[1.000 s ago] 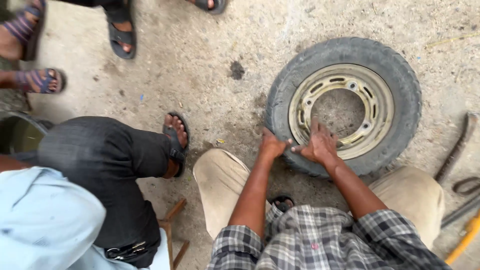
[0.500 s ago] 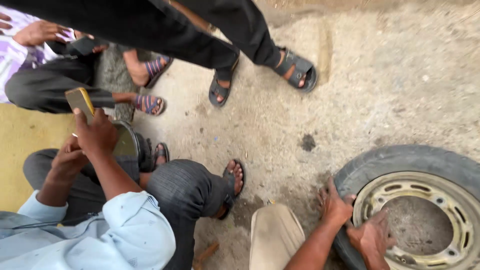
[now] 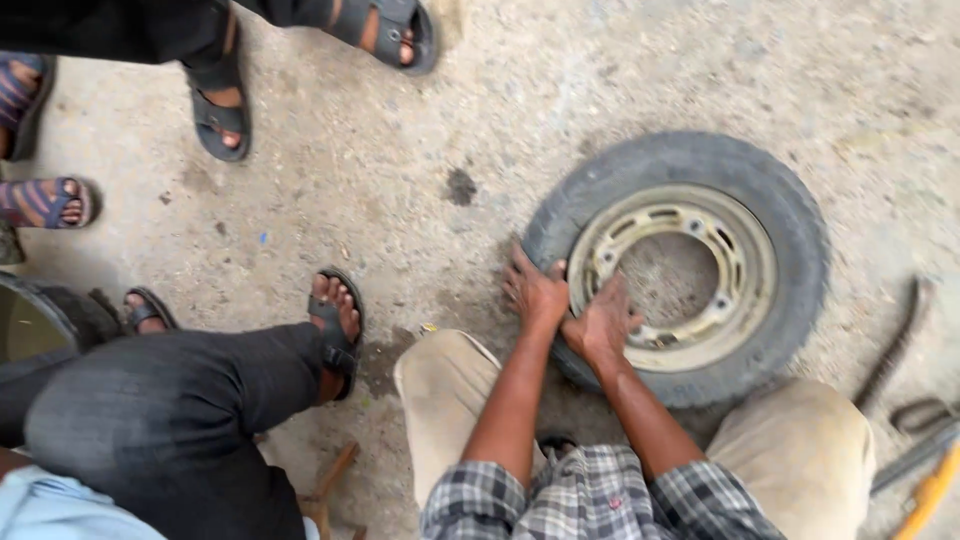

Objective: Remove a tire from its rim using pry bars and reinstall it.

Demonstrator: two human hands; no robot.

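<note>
A small black tyre (image 3: 780, 210) on a pale yellow steel rim (image 3: 745, 270) lies flat on the concrete ground in front of me. My left hand (image 3: 533, 290) presses flat on the tyre's near left sidewall, fingers spread. Right beside it, my right hand (image 3: 603, 322) presses on the sidewall at the rim's edge, fingers apart. Neither hand holds anything. My knees in beige trousers (image 3: 440, 390) sit on either side of the tyre's near edge.
A seated person's leg in dark trousers (image 3: 170, 400) and a sandalled foot (image 3: 335, 325) are at my left. Other people's sandalled feet (image 3: 220, 110) stand at the top left. Metal tyre levers (image 3: 895, 345) and a yellow-handled tool (image 3: 930, 490) lie at the right.
The view has swung back right and down from the people at the left, bringing the whole tyre into sight. My hands stay pressed on the tyre's near left side.
</note>
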